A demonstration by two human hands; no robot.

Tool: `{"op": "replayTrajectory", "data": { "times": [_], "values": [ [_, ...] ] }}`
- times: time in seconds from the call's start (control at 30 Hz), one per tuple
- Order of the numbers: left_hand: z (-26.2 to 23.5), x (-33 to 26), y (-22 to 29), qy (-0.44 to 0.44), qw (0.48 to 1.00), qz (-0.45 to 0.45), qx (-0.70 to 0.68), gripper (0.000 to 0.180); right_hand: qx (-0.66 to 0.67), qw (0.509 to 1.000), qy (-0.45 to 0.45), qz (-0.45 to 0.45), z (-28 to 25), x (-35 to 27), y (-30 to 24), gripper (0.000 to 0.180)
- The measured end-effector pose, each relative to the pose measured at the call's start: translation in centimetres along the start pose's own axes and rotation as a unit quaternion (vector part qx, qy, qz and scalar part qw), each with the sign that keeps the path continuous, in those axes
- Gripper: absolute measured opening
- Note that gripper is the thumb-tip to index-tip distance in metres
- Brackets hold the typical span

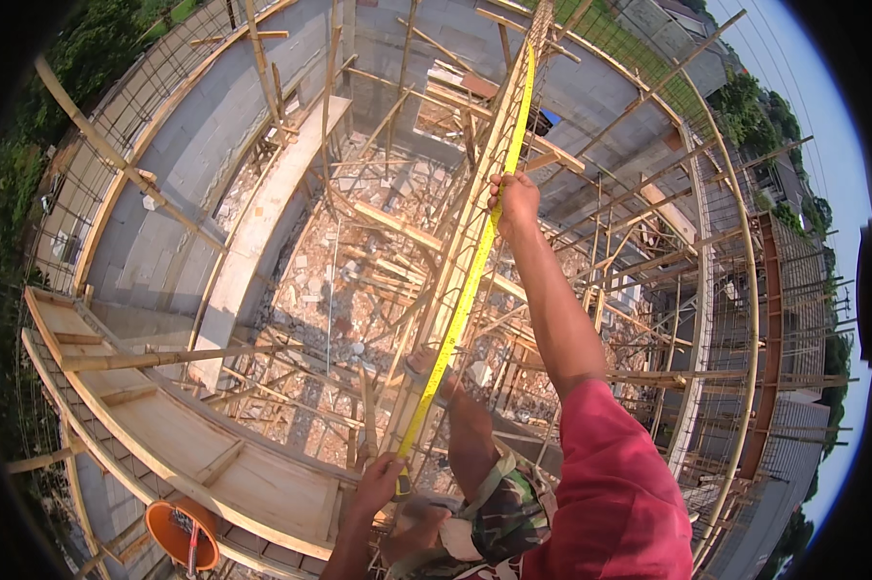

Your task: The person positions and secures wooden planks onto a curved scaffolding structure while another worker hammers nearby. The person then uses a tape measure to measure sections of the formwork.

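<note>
A yellow tape measure [467, 302] is drawn out in a long strip above a narrow timber beam form with steel bars [499, 126]. My right hand [516, 201], arm stretched forward, is closed around the strip partway along. Beyond it the strip runs on to the far part of the form. Low in the view, my left hand [382, 480] is closed at the near end of the strip, beside the dark tape case [403, 482]. The fingers of this hand are partly hidden. My feet and legs in camouflage shorts [513, 498] are at the near end of the form.
An orange bucket [157, 525] holding a red-handled tool hangs or stands at lower left, by a wooden trough-like form [165, 416]. A wide plank [247, 280] spans the left side. Rubble and loose timber [358, 280] lie far below. Bamboo poles [735, 213] surround the block walls.
</note>
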State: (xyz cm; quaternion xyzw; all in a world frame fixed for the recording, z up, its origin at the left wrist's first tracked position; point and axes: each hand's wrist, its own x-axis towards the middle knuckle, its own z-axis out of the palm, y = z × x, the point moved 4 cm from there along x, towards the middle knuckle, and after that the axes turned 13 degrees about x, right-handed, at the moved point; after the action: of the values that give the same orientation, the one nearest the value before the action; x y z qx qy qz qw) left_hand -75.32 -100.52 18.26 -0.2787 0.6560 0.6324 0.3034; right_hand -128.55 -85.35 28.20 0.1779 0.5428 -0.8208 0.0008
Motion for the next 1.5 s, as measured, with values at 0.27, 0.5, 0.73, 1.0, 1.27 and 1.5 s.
{"op": "replayTrajectory", "data": {
  "times": [0.27, 0.5, 0.73, 1.0, 1.27, 1.5],
  "values": [
    [0.0, -0.7, -0.9, 0.019, 0.996, 0.07, 0.043, 0.026, -0.018, 1.0, 0.014, -0.018, -0.1, 5.1, -2.7, 0.015],
    [-1.5, 0.3, 0.0, 0.049, 0.995, 0.08, 0.035, 0.026, 0.029, 0.999, -0.025, 0.004, -0.5, 5.3, -2.5, 0.016],
    [-2.7, 2.1, 3.8, 0.055, 0.99, 0.104, 0.072, 0.028, 0.065, 0.997, -0.047, 0.011, -0.4, 1.7, -1.9, 0.017],
    [-2.6, 3.1, 6.3, 0.036, 0.994, 0.092, 0.046, 0.027, 0.08, 0.996, -0.032, 0.009, -0.5, 0.7, -1.2, 0.019],
    [-2.3, 2.8, 4.3, 0.015, 0.995, 0.071, 0.071, 0.028, 0.091, 0.996, 0.006, 0.02, -2.2, 0.3, 1.0, 0.023],
    [-2.8, 2.1, 3.6, -0.005, 0.998, 0.047, 0.037, 0.03, 0.069, 0.996, 0.027, 0.049, -4.0, 0.9, 3.9, 0.021]
  ]
}}
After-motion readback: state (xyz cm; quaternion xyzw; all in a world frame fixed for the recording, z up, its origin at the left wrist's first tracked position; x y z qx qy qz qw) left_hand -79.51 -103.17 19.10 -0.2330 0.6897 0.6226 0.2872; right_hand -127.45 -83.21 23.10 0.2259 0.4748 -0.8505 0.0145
